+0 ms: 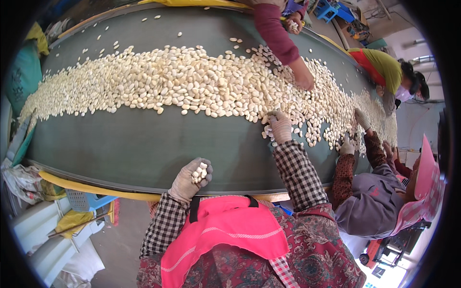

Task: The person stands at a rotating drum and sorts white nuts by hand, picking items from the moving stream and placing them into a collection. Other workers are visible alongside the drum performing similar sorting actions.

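My left hand, in a pale glove, is cupped palm up around several white beans above the near edge of the belt. My right hand, also gloved, reaches to the near side of a long heap of large white beans. Its fingers are bent down against the beans, and whether one is pinched between them is hidden. A few loose beans lie beside that hand's wrist. The heap runs lengthwise along a dark green conveyor belt.
Across the belt, a co-worker's bare hand touches the heap. At right, another person's gloved hands work at the beans. Yellow padding lines the belt's near edge. A blue plastic stool stands at lower left, and a green sack at far left.
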Demonstrator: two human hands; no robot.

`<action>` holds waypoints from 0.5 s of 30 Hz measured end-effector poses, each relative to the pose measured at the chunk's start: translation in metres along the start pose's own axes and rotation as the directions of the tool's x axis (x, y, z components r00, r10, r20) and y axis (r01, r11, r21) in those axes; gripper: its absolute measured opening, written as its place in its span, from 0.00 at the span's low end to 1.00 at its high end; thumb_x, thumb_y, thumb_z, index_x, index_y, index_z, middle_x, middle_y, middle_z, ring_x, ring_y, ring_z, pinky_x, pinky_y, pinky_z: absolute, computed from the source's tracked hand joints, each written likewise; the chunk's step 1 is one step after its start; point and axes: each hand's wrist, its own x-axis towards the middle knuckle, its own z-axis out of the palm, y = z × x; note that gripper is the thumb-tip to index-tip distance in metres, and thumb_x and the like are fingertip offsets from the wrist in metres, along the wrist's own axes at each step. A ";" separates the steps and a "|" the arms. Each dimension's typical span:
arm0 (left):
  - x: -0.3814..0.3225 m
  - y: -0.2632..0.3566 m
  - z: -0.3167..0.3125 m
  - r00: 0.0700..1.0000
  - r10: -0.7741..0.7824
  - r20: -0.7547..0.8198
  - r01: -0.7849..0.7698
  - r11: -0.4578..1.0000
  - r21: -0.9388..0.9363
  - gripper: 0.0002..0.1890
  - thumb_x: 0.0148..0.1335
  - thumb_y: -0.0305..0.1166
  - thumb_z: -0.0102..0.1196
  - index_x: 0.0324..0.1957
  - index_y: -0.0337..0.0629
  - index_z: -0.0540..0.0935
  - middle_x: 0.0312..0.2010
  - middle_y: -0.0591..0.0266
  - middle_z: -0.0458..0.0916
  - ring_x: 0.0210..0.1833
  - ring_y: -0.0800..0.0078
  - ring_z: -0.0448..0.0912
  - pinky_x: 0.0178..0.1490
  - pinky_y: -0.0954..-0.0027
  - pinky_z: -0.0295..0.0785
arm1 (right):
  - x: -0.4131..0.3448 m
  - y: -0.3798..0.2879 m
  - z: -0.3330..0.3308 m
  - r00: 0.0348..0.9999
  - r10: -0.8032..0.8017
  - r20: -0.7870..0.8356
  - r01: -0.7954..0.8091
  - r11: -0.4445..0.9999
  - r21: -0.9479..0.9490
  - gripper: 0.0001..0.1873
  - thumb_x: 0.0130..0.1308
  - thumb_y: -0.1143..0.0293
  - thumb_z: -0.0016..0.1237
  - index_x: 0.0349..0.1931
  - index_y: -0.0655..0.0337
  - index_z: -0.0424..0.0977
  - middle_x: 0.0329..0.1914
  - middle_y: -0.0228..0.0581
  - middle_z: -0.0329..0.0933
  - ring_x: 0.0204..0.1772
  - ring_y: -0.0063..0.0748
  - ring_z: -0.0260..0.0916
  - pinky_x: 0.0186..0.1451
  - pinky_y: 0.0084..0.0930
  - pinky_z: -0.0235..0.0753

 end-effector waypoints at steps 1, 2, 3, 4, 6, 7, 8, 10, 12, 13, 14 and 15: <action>-0.001 0.001 -0.002 1.000 -0.001 0.016 0.001 1.000 -0.005 0.17 0.73 0.46 0.53 0.45 0.41 0.81 0.35 0.62 0.83 0.33 0.73 0.82 0.31 0.77 0.77 | -0.004 -0.003 0.010 0.991 -0.122 -0.052 0.118 0.990 -0.079 0.12 0.73 0.66 0.50 0.51 0.57 0.80 0.24 0.38 0.78 0.20 0.25 0.72 0.20 0.24 0.72; -0.002 0.002 -0.004 1.000 0.007 0.025 -0.007 1.000 -0.012 0.17 0.73 0.46 0.53 0.45 0.41 0.81 0.36 0.62 0.83 0.33 0.73 0.82 0.31 0.77 0.77 | -0.009 -0.006 0.015 0.941 -0.334 -0.047 0.316 0.923 -0.221 0.12 0.72 0.66 0.52 0.51 0.58 0.80 0.26 0.40 0.79 0.24 0.27 0.73 0.26 0.26 0.75; -0.003 0.004 -0.006 0.999 0.012 0.035 -0.012 1.000 -0.016 0.17 0.73 0.46 0.53 0.45 0.41 0.81 0.36 0.61 0.83 0.33 0.73 0.82 0.31 0.77 0.77 | -0.014 -0.010 0.022 0.868 -0.495 -0.042 0.437 0.801 -0.410 0.13 0.71 0.65 0.53 0.52 0.59 0.79 0.27 0.42 0.80 0.27 0.29 0.74 0.32 0.29 0.77; -0.004 0.005 -0.008 0.999 0.015 0.047 -0.014 1.000 -0.017 0.17 0.73 0.46 0.53 0.46 0.40 0.81 0.36 0.61 0.83 0.33 0.73 0.82 0.31 0.77 0.77 | -0.015 -0.017 0.027 0.946 -0.322 0.041 0.306 0.844 -0.441 0.17 0.70 0.57 0.53 0.52 0.55 0.79 0.37 0.51 0.84 0.42 0.52 0.80 0.47 0.41 0.78; -0.006 0.008 -0.012 0.998 0.014 0.057 -0.014 1.000 -0.013 0.17 0.73 0.46 0.53 0.46 0.40 0.81 0.36 0.61 0.83 0.33 0.73 0.82 0.31 0.77 0.77 | -0.021 -0.027 0.042 0.947 -0.315 0.068 0.290 0.743 -0.604 0.19 0.69 0.56 0.53 0.55 0.54 0.77 0.40 0.52 0.83 0.45 0.53 0.80 0.49 0.42 0.78; -0.009 0.010 -0.014 0.998 0.016 0.056 -0.015 1.000 -0.016 0.18 0.73 0.46 0.53 0.46 0.40 0.81 0.36 0.61 0.83 0.33 0.73 0.82 0.31 0.77 0.77 | -0.024 -0.032 0.047 0.934 -0.345 0.096 0.317 0.673 -0.668 0.20 0.68 0.56 0.54 0.56 0.53 0.77 0.41 0.53 0.83 0.46 0.53 0.81 0.50 0.43 0.78; -0.012 0.012 -0.016 0.997 0.032 0.066 -0.031 0.999 -0.014 0.18 0.73 0.46 0.53 0.46 0.40 0.81 0.36 0.61 0.83 0.33 0.73 0.82 0.31 0.77 0.77 | -0.027 -0.036 0.054 0.940 -0.320 0.113 0.303 0.638 -0.708 0.19 0.69 0.56 0.53 0.56 0.54 0.74 0.43 0.54 0.82 0.49 0.53 0.80 0.51 0.46 0.77; -0.015 0.017 -0.018 0.995 0.057 0.078 -0.055 0.998 -0.031 0.18 0.73 0.46 0.54 0.46 0.39 0.81 0.36 0.60 0.83 0.33 0.72 0.82 0.31 0.77 0.77 | -0.030 -0.045 0.062 0.955 -0.282 0.097 0.259 0.625 -0.736 0.19 0.69 0.56 0.54 0.55 0.53 0.74 0.42 0.53 0.83 0.49 0.54 0.80 0.52 0.45 0.77; -0.018 0.022 -0.020 0.997 0.042 0.062 -0.039 0.998 -0.048 0.17 0.73 0.45 0.54 0.47 0.39 0.81 0.36 0.60 0.83 0.33 0.72 0.82 0.31 0.77 0.78 | -0.031 -0.051 0.064 0.961 -0.263 0.087 0.232 0.591 -0.772 0.17 0.69 0.57 0.53 0.53 0.53 0.74 0.40 0.54 0.82 0.48 0.55 0.80 0.52 0.45 0.77; -0.019 0.024 -0.022 0.999 0.011 0.031 -0.009 0.998 -0.064 0.17 0.73 0.45 0.54 0.47 0.39 0.81 0.36 0.60 0.83 0.33 0.72 0.82 0.31 0.76 0.78 | -0.031 -0.054 0.064 0.962 -0.260 0.083 0.227 0.592 -0.773 0.16 0.69 0.57 0.53 0.52 0.53 0.75 0.39 0.54 0.82 0.48 0.55 0.80 0.51 0.45 0.77; -0.021 0.027 -0.023 0.999 0.006 0.040 -0.003 0.997 -0.077 0.17 0.73 0.44 0.54 0.48 0.39 0.81 0.37 0.59 0.84 0.33 0.70 0.83 0.32 0.75 0.79 | -0.034 -0.057 0.063 0.963 -0.258 0.080 0.224 0.597 -0.771 0.16 0.69 0.57 0.53 0.52 0.53 0.75 0.39 0.54 0.82 0.47 0.56 0.79 0.51 0.45 0.77; -0.021 0.029 -0.023 0.998 0.017 0.061 -0.012 0.997 -0.077 0.17 0.73 0.44 0.54 0.48 0.39 0.81 0.37 0.58 0.84 0.34 0.70 0.83 0.32 0.75 0.79 | -0.037 -0.059 0.065 0.964 -0.257 0.074 0.220 0.605 -0.765 0.16 0.69 0.56 0.53 0.51 0.53 0.76 0.38 0.54 0.82 0.47 0.56 0.79 0.51 0.45 0.77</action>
